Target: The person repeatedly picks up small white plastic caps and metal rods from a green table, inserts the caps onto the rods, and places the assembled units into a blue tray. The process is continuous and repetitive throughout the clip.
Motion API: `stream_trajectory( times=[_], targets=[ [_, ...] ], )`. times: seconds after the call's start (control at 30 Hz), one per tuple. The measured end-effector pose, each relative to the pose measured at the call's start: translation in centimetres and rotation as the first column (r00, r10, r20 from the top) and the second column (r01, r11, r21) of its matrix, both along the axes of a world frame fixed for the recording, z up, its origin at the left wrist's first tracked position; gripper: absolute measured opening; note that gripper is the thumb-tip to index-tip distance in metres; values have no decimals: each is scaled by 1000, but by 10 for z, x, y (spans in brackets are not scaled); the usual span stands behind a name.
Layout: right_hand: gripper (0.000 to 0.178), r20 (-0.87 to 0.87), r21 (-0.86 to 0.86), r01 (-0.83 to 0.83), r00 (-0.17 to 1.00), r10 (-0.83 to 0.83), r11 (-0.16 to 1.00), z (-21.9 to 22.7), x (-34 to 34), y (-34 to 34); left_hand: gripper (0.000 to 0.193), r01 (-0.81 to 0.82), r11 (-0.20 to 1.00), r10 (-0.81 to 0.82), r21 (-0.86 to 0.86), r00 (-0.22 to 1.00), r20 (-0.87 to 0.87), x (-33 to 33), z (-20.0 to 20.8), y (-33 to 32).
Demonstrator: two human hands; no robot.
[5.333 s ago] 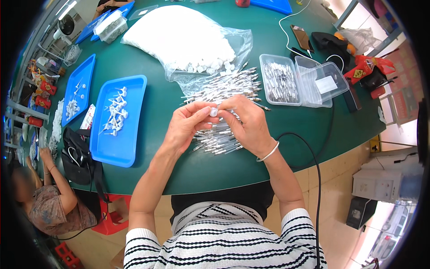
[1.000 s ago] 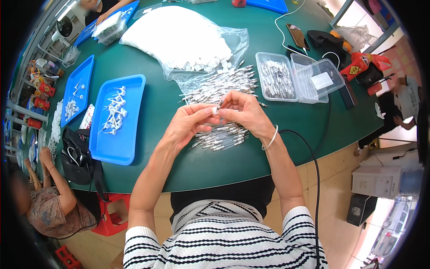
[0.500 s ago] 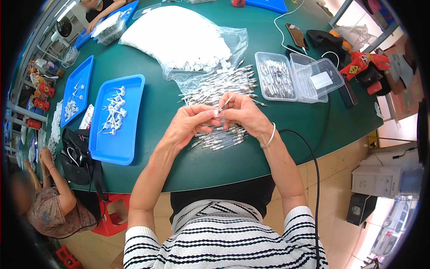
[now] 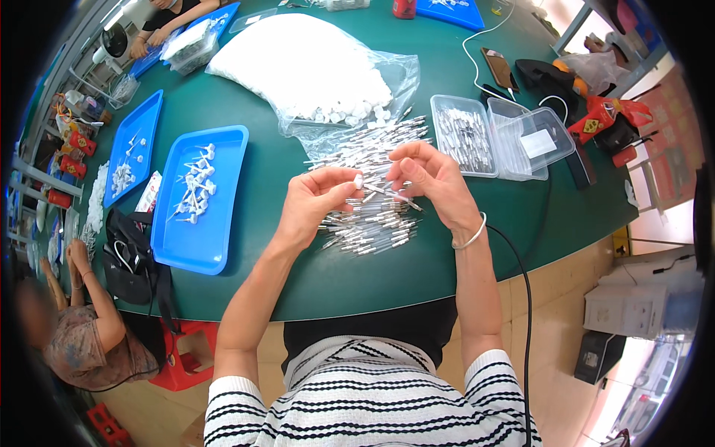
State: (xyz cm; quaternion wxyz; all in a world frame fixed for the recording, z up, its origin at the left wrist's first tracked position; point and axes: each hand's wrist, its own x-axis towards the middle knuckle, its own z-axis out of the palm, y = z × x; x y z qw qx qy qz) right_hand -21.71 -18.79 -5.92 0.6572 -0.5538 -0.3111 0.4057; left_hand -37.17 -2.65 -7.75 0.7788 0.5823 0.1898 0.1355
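Observation:
My left hand [image 4: 311,203] pinches a small white cap [image 4: 358,182] between thumb and fingertips. My right hand [image 4: 438,184] is a little to the right of it, thumb and fingers apart, and nothing shows in its grasp. Both hands are over a loose pile of thin silver-and-white rods [image 4: 370,232], which spreads out beyond the fingers too. Whether a rod is fixed in the held cap cannot be made out against the pile. Past the pile lies a big clear plastic bag [image 4: 298,71] full of white caps, its mouth spilling toward the rods.
A blue tray [image 4: 190,249] at left holds several white caps with thin stems; another blue tray [image 4: 153,119] lies beyond it. At right are a clear box of rods [image 4: 465,138], a clear lid [image 4: 547,153] and a phone [image 4: 499,68]. A black bag [image 4: 126,257] sits at the left edge. Other people work at left.
My hands have moved apart: the right has let go near the cap and drawn away to the right, its fingers spreading. My left still pinches the cap.

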Motion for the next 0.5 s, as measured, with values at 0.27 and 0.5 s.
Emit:
stream_trajectory(
  times=[0.27,0.5],
  targets=[
    [26,118,-223,-160,975,189,962,4,-13,2,22,-152,950,117,272,983,141,-1,5,-16],
    [14,289,-121,-22,956,56,992,-7,-16,7,25,-120,934,44,336,973,225,-1,0,-16]
  ],
)
